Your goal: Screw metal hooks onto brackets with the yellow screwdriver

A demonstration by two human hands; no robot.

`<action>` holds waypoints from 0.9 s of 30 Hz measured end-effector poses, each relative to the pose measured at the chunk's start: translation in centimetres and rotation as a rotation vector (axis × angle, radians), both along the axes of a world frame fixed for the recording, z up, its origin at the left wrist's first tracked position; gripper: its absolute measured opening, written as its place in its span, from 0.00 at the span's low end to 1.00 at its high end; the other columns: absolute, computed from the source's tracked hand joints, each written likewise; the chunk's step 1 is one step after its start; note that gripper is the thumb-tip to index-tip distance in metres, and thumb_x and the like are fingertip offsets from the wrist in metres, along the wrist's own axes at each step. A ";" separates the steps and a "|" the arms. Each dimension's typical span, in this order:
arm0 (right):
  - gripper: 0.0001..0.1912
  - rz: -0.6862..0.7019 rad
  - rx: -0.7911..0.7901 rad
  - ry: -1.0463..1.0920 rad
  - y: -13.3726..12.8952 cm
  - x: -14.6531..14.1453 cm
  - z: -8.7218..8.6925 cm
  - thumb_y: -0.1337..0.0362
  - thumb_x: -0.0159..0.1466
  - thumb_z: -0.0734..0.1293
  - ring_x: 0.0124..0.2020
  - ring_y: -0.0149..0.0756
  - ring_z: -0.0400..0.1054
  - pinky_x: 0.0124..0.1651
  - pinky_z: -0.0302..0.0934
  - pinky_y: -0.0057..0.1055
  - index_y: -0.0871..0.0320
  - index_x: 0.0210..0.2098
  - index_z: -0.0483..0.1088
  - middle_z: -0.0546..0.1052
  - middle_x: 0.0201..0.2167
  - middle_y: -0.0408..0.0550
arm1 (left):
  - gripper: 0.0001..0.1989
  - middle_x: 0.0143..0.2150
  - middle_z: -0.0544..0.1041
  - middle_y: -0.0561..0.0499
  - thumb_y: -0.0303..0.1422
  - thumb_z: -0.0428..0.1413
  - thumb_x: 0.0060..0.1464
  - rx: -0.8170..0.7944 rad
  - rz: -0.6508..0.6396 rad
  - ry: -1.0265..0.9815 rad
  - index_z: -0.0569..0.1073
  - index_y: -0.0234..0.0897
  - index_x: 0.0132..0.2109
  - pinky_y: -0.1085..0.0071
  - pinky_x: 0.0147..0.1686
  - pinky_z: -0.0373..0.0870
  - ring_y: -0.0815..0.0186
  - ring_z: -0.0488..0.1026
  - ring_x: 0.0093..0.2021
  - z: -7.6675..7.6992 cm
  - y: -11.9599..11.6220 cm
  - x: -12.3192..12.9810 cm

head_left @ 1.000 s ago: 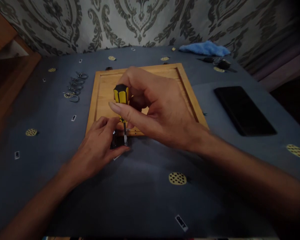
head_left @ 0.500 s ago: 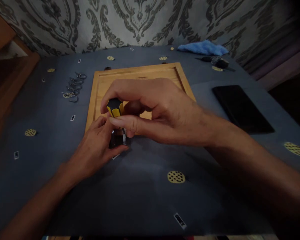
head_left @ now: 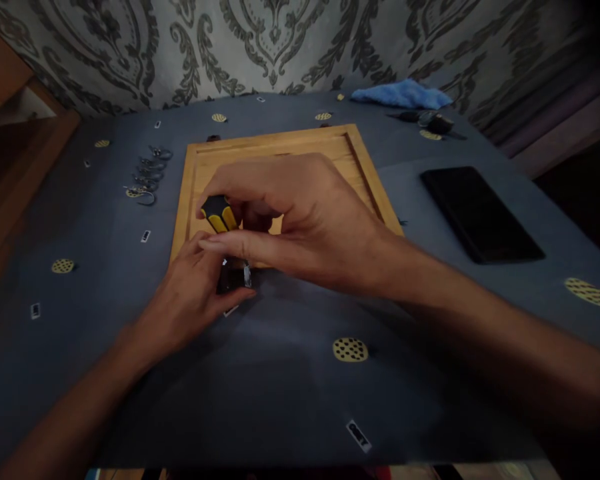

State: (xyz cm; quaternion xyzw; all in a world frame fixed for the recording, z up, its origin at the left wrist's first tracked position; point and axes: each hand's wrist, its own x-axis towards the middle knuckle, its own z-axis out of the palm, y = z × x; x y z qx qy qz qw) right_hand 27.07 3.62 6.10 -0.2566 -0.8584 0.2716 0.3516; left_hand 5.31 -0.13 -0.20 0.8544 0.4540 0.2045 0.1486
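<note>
My right hand (head_left: 310, 223) pinches a screwdriver by its black and yellow handle (head_left: 220, 215), which leans slightly to the left. Its shaft and tip are hidden behind my thumb and fingers. Just below, my left hand (head_left: 193, 290) grips a small dark part with a shiny metal edge (head_left: 235, 275) between thumb and fingers. That part is too dim and covered to name. Both hands are close together, over the near left edge of a wooden board (head_left: 275, 141) with a raised rim.
Several small metal hook-like clips (head_left: 149, 175) lie in a row at left. A black phone or tablet (head_left: 480, 213) rests at right. Behind it are a blue cloth (head_left: 403, 94) and a dark tool (head_left: 433, 123). A patterned cloth (head_left: 280, 400) covers the table; a wall stands behind.
My right hand has shifted a little left, and the screwdriver handle now tilts more to the left. My left hand stays nearly in place with the dark part.
</note>
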 end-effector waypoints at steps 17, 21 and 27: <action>0.09 -0.011 0.046 -0.001 0.4 0.0 -0.4 0.58 0.76 0.66 0.38 0.27 0.72 0.36 0.63 0.24 0.56 0.47 0.73 0.77 0.36 0.37 | 0.18 0.46 0.78 0.49 0.38 0.65 0.59 -0.075 0.054 -0.040 0.69 0.45 0.52 0.50 0.55 0.79 0.47 0.78 0.55 0.2 -0.2 0.4; 0.07 -0.071 0.073 0.061 0.6 -0.5 -0.9 0.61 0.76 0.67 0.37 0.27 0.69 0.42 0.66 0.27 0.58 0.46 0.69 0.72 0.36 0.38 | 0.19 0.49 0.78 0.49 0.36 0.65 0.58 -0.084 0.033 -0.026 0.67 0.46 0.53 0.52 0.54 0.79 0.49 0.78 0.54 0.5 -0.1 0.6; 0.06 -0.095 0.041 0.062 1.2 -1.1 -1.2 0.62 0.77 0.66 0.37 0.28 0.68 0.42 0.65 0.27 0.57 0.44 0.67 0.70 0.36 0.38 | 0.17 0.48 0.78 0.49 0.34 0.65 0.58 -0.050 0.041 -0.043 0.67 0.44 0.50 0.52 0.51 0.78 0.52 0.77 0.51 0.0 -0.2 0.5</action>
